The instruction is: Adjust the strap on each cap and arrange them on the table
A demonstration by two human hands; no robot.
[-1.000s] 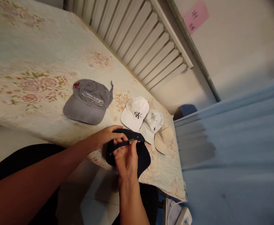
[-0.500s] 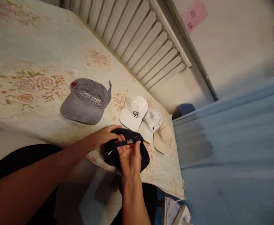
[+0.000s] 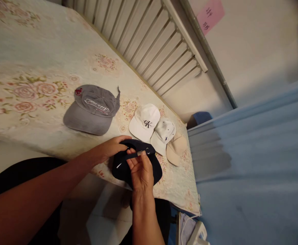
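Left hand (image 3: 112,148) grips cap (image 3: 125,172); right hand (image 3: 142,173) pinches strap (image 3: 131,156) at buckle (image 3: 139,153). Best hold cap steady, strap flat.

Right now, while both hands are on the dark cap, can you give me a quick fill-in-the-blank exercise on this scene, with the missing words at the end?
1. The metal buckle on the dark cap is by the thumb of the ____ hand.
2. The cap with a red emblem on its side is ____ in color.
3. The large black letters on the front of one white cap read ____.
4. The note on the wall is ____.

Missing words: right; gray; CK; pink.
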